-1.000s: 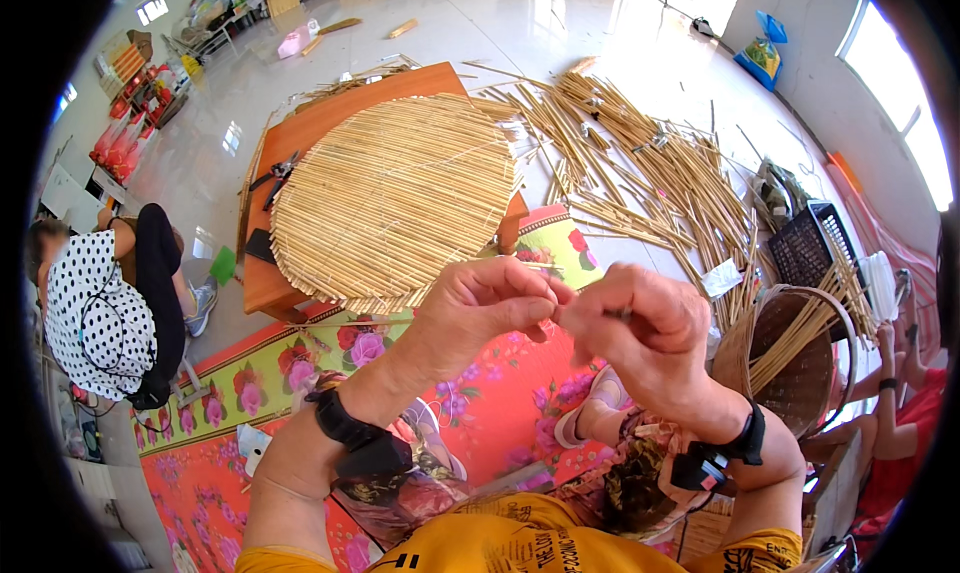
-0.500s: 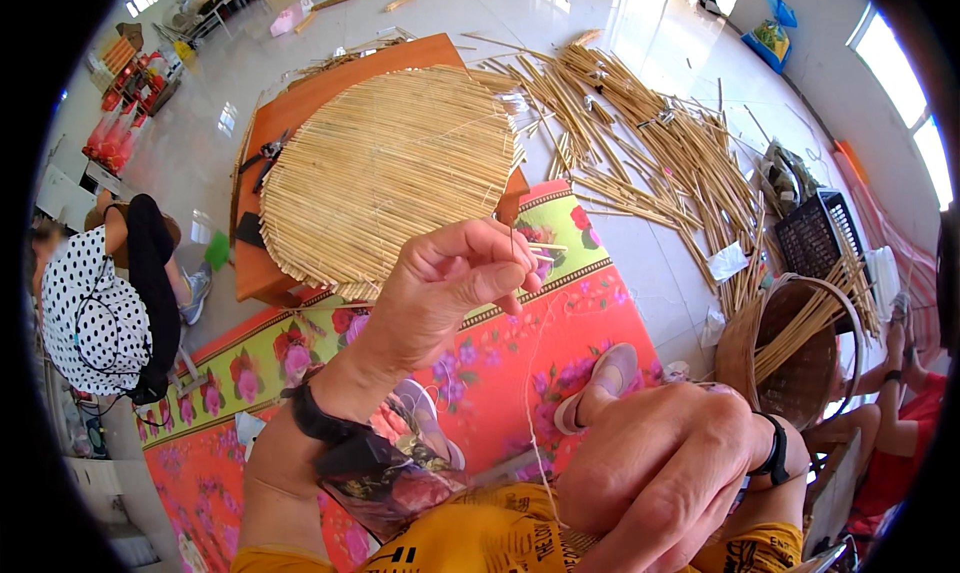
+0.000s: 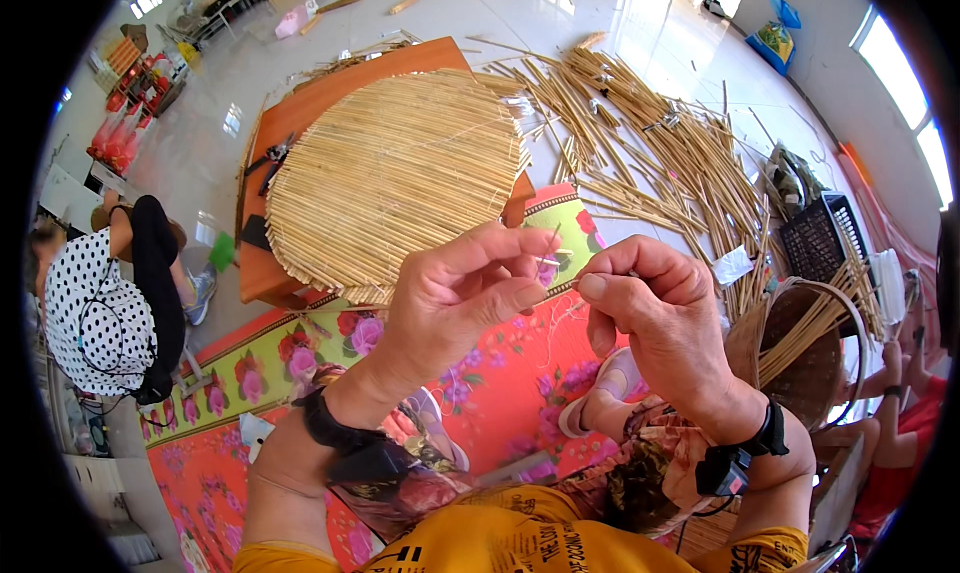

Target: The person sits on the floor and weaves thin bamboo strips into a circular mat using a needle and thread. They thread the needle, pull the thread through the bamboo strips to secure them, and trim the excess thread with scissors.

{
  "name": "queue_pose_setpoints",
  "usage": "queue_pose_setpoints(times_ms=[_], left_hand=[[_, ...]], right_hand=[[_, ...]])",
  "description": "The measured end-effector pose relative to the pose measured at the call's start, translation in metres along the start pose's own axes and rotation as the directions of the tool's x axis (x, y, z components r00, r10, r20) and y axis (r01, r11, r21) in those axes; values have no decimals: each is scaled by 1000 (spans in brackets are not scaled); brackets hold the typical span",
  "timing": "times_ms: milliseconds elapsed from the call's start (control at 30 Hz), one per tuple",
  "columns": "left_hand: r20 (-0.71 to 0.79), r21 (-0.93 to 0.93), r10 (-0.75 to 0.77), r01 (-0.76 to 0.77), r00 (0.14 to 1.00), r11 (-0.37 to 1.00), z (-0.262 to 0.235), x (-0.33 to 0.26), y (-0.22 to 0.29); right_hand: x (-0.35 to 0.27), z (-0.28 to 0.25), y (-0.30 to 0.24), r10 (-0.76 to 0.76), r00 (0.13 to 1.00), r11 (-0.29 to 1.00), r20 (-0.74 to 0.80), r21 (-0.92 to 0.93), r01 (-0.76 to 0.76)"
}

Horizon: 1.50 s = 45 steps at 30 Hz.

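Observation:
My left hand (image 3: 465, 293) is raised in front of me, its thumb and forefinger pinched on a thin needle (image 3: 552, 241) that points up. My right hand (image 3: 655, 313) is close beside it, fingertips nearly touching, and pinches the end of a pale thread (image 3: 566, 318) that hangs down between the hands. Both wrists wear black bands. Beyond the hands a round woven straw mat (image 3: 395, 178) lies on a low orange table (image 3: 300, 118).
A big loose pile of straw stalks (image 3: 650, 143) spreads over the tiled floor behind. A red floral floor mat (image 3: 500, 383) lies under me. A person in a dotted top (image 3: 90, 308) sits at the left. A black crate (image 3: 820, 235) and a basket of stalks (image 3: 810, 338) stand at the right.
My right hand, which had dropped low toward my lap half a second ago, has come back up to meet my left hand. The left hand has stayed raised.

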<state>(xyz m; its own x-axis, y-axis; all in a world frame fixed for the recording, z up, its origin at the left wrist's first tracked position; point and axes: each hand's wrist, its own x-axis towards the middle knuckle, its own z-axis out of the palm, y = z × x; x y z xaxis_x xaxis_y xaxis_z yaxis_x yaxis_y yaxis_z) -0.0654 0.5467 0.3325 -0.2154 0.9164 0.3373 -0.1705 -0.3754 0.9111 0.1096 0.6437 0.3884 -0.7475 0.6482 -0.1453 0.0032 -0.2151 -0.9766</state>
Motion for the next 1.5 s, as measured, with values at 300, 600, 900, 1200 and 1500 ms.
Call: queue_pose_setpoints(times_ms=[300, 600, 900, 1200, 1500], left_hand=[[-6, 295, 128, -121, 992, 948, 6, -3, 1], [30, 421, 186, -182, 982, 889, 6, -1, 3], [-26, 55, -66, 67, 997, 996, 10, -3, 2], [114, -240, -191, 213, 975, 947, 35, 6, -13], [210, -323, -158, 221, 965, 920, 51, 12, -12]], right_hand=[[1, 1, 6, 23, 997, 999, 79, 25, -25], [1, 4, 7, 59, 993, 998, 101, -22, -57], [-2, 8, -2, 7, 998, 982, 57, -187, 4], [-28, 6, -5, -411, 893, 896, -180, -259, 360], [-40, -4, -1, -580, 800, 746, -155, -495, 445]])
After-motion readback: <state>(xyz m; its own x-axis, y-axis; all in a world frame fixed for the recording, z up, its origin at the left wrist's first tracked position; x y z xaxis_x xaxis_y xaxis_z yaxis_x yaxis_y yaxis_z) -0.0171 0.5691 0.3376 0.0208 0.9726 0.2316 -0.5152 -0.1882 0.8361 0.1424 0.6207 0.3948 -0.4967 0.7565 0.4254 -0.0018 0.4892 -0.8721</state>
